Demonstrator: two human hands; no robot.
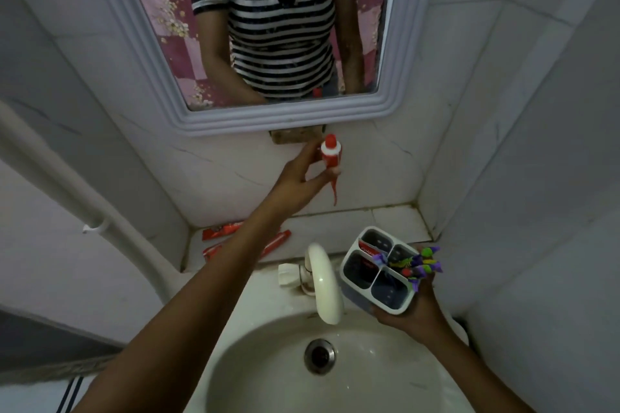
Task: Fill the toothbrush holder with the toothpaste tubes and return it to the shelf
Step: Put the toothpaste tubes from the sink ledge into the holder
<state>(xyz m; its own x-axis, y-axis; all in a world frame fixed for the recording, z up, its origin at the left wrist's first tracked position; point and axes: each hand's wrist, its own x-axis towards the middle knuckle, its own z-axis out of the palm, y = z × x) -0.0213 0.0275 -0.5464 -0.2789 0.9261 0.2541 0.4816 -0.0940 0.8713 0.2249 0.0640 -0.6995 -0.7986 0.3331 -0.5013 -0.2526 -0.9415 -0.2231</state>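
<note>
Pinching toothpaste tube [330,157], left hand [302,178] outstretched; right hand [417,308] cupping holder [349,273].

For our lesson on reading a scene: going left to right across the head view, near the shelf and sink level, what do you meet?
Wall pipe → red tubes on the shelf → tap → holder in the right hand → toothbrushes.
</note>
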